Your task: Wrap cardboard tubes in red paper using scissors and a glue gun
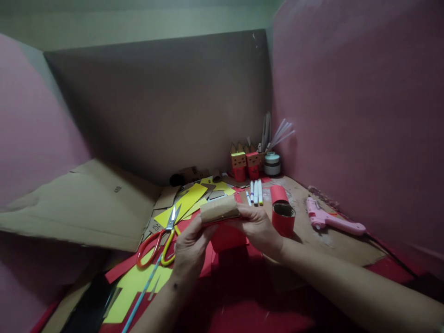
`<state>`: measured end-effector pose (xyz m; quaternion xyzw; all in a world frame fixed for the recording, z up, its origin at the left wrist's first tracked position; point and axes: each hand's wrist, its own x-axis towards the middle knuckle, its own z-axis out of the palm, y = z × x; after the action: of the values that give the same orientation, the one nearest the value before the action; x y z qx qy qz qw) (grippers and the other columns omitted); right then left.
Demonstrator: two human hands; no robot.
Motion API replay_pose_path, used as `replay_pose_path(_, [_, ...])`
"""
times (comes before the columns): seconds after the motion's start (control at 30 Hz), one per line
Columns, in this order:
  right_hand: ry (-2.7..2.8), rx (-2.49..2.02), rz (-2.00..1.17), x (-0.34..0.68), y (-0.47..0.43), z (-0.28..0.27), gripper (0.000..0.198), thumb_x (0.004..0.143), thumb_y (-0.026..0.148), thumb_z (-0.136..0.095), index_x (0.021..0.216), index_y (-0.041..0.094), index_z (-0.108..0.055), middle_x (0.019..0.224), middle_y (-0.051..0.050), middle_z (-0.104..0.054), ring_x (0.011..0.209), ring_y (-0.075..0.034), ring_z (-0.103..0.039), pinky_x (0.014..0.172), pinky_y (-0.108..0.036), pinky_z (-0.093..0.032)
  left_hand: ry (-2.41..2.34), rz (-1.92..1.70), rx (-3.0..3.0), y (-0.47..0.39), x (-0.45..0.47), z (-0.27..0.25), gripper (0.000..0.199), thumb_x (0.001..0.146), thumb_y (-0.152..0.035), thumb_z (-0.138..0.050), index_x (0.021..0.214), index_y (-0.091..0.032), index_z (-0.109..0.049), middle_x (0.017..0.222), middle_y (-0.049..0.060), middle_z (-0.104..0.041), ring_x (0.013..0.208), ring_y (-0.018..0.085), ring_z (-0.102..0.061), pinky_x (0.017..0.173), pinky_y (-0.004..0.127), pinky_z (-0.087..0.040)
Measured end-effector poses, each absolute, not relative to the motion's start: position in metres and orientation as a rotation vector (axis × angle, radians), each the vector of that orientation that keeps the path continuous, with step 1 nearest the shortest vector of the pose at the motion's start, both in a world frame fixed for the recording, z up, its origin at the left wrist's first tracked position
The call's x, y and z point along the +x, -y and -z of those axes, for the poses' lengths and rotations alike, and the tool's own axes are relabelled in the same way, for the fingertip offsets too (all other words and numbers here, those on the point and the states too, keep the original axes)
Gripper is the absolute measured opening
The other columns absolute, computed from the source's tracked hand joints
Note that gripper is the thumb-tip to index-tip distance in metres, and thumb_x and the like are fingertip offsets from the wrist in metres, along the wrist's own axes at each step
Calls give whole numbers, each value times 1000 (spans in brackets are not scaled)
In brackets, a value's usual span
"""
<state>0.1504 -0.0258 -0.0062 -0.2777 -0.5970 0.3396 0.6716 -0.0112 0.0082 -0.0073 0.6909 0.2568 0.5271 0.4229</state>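
Observation:
Between both hands is a brown cardboard tube (219,209), lying sideways. A sheet of red paper (229,237) hangs just below it and seems to touch its underside. My left hand (190,249) is closed on the left end of the tube. At the other end my right hand (259,229) pinches the tube and the paper edge. Scissors (170,226) with red and yellow handles lie beside my left hand. A red-covered tube (283,222) stands upright to the right of my right hand. My fingertips behind the paper are partly hidden.
A pink hot glue gun (333,222) with a cord rests on cardboard at right. Several markers (255,192) lie ahead. Farther back stand two box-headed paper figures (245,162) and a lidded jar (272,164). Yellow paper (189,199) and a pencil (142,296) are at left.

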Motion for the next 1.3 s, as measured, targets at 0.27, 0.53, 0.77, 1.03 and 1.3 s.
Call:
replay_pose_path(0.27, [1118, -639, -1096, 150, 25, 15, 21, 69, 26, -74, 89, 24, -75, 77, 1, -72, 74, -17, -64, 81, -36, -49, -690, -1356, 1742, -6, -10, 14, 31, 72, -14, -70, 99, -29, -73, 90, -6, -74, 83, 13, -63, 79, 18, -50])
replay_pose_path(0.53, [1070, -549, -1200, 151, 30, 11, 23, 77, 28, -68, 99, 21, -71, 90, -3, -72, 83, -18, -64, 84, -35, -47, -753, -1218, 1610, -7, -9, 8, 28, 73, -20, -69, 100, -22, -72, 89, -1, -74, 85, 16, -64, 80, 24, -51])
replay_pose_path(0.77, [855, -394, -1389, 155, 26, 4, 9, 73, 25, -68, 78, 18, -71, 70, -3, -69, 70, -17, -64, 70, -30, -49, -782, -1201, 1686, -9, -13, 6, 27, 72, -23, -68, 99, -18, -70, 96, 4, -72, 91, 21, -64, 84, 31, -51])
replay_pose_path(1.03, [745, -440, -1449, 159, 19, 10, 19, 68, 29, -75, 78, 13, -69, 63, -2, -68, 63, -16, -64, 61, -27, -49, -711, -1124, 2044, -12, -16, 16, 32, 76, -18, -60, 109, -19, -61, 102, 6, -67, 90, 20, -63, 79, 29, -52])
replay_pose_path(1.3, [683, -486, -1458, 156, 19, 12, 22, 62, 30, -79, 75, 16, -69, 61, -2, -68, 69, -20, -67, 66, -32, -52, -613, -1159, 2375, -9, -16, 12, 28, 82, -12, -54, 108, -19, -58, 93, 6, -61, 87, 19, -61, 80, 31, -51])
